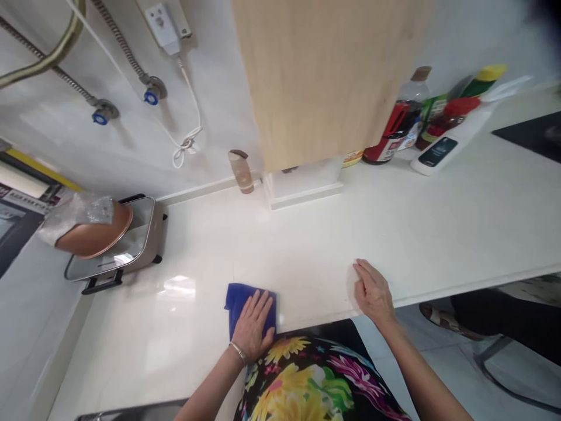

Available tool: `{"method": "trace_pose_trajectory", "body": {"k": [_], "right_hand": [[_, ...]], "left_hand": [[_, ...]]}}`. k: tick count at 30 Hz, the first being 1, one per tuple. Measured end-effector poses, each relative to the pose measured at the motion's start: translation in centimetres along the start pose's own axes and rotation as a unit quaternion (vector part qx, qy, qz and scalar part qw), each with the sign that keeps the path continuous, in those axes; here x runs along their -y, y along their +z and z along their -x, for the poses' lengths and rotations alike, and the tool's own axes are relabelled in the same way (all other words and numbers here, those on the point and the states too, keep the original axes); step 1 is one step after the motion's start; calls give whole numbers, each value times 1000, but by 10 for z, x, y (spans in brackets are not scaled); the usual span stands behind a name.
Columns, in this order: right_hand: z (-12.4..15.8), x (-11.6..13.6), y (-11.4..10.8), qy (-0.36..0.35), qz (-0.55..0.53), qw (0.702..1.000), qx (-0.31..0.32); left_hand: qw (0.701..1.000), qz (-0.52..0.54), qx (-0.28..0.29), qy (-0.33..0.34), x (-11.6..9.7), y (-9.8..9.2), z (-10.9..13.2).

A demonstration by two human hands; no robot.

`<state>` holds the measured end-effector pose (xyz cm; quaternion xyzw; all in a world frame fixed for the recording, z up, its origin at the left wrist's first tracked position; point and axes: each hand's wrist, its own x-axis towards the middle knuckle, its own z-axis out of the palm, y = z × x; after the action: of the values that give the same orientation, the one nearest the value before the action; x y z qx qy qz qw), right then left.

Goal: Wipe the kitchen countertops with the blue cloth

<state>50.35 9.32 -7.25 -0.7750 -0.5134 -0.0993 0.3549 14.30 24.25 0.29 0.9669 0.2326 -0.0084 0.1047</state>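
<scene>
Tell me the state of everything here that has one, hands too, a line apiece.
Left hand: flat on the blue cloth
Blue cloth: looks folded, on the countertop
Right hand: fingers partly curled, near the countertop's edge
Copper-coloured vessel: partly covered by clear plastic
White cord: bundled
Red-capped bottle: closed
Yellow-capped bottle: closed
Blue-handled valves: open or shut, cannot tell
</scene>
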Motion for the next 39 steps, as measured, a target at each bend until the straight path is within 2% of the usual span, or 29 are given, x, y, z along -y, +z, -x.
{"method": "trace_pose_trajectory", "body": {"k": [6,9,11,14,17,21,25,27,28,31,35,39], "right_hand": [[1,-1,1,-16,17,1000,-4],[1,-1,1,-18,26,1000,-3],[1,-2,1,-23,30,999,-4],[0,-3,2,-42,26,999,-8],[1,-5,3,-48,25,998,-9],[2,-8,6,-36,29,999,-7],[2,-8,7,-26,37,999,-7],[2,-7,6,-21,39,999,-9],[2,-7,6,-20,39,999,-8],[2,-6,5,-19,38,999,-8],[2,-5,4,-17,35,999,-6],[1,-5,3,-21,34,999,-2]], "left_hand": [[984,-70,-86,-142,65,2,81],[966,-82,-112,-219,105,2,107],[950,-78,-120,-278,132,-1,116],[913,-68,-136,-378,169,-12,119],[861,-50,-153,-483,202,-29,112],[782,-40,-182,-595,241,-48,89],[721,-48,-208,-659,269,-56,58],[712,-48,-213,-667,272,-56,43],[717,-48,-214,-662,270,-55,36],[761,-49,-208,-612,248,-46,15],[834,-40,-186,-518,195,-26,-14],[888,-25,-174,-426,129,-5,-50]]}}
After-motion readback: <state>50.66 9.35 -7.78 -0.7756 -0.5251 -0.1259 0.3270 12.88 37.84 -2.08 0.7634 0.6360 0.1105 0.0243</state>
